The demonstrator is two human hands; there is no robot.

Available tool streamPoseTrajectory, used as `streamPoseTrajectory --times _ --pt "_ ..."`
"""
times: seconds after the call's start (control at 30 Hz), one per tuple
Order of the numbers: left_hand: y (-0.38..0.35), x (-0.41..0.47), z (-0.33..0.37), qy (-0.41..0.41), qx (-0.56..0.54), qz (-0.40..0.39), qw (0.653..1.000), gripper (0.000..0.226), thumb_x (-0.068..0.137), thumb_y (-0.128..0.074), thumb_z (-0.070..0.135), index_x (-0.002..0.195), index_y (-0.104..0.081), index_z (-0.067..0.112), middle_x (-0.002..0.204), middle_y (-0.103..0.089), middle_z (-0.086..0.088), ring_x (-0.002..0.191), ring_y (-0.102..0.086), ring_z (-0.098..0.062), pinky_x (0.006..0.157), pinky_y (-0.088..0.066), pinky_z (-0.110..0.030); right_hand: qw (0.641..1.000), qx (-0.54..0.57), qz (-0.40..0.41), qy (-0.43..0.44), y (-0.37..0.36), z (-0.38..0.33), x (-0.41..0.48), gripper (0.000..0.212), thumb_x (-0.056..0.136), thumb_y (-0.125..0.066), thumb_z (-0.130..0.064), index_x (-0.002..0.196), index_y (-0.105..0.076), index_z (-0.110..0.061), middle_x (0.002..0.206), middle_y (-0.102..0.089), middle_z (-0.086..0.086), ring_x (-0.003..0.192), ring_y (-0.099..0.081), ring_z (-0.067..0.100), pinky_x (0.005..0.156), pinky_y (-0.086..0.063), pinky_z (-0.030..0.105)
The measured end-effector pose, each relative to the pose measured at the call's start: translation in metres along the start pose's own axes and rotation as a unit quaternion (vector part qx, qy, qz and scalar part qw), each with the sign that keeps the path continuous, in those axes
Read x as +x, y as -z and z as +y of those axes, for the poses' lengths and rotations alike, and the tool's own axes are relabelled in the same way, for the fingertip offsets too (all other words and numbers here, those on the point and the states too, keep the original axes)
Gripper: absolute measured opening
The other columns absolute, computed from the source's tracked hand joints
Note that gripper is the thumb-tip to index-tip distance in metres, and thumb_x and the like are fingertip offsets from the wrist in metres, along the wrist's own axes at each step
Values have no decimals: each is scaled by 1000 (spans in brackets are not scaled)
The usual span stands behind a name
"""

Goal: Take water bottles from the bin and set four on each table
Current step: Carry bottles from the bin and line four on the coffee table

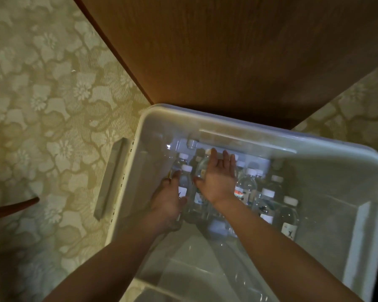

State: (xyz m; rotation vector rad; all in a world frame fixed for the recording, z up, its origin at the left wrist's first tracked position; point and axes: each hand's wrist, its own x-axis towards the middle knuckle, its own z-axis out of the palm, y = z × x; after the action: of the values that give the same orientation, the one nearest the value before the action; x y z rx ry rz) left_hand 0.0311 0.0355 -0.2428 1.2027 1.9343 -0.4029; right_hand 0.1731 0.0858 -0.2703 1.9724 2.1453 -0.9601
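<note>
A translucent white bin stands on the floor and holds several clear water bottles with white caps, such as one on the right. Both my arms reach down into it. My left hand is wrapped around the body of a labelled water bottle at the bin's left side, thumb beside it. My right hand lies flat with its fingers stretched out over another bottle near the bin's far wall, touching it without closing on it.
A brown wooden table juts in just beyond the bin's far edge. Floral patterned carpet covers the floor. A grey latch handle sticks out from the bin's left wall. A curved brown furniture edge shows at the far left.
</note>
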Motion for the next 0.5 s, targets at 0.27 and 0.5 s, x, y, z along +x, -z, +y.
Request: streamPoseTrajectory --times 0.27,0.5 --pt "1 -24 -8 -19 -126 62 990 81 82 -72 22 146 -23 26 138 -40 -8 108 -59 -29 89 -50 -38 986 155 -16 -66 26 -25 -26 86 78 -79 -29 148 -27 -24 143 -44 5 131 -46 27 93 -45 35" --pt "14 -60 2 -45 -206 101 972 76 84 -70 18 143 -24 31 140 -39 -2 107 -58 -21 83 -45 -31 948 305 15 -91 43 -25 -52 76 76 -81 -15 141 -43 -24 138 -48 -5 104 -56 11 83 -48 27"
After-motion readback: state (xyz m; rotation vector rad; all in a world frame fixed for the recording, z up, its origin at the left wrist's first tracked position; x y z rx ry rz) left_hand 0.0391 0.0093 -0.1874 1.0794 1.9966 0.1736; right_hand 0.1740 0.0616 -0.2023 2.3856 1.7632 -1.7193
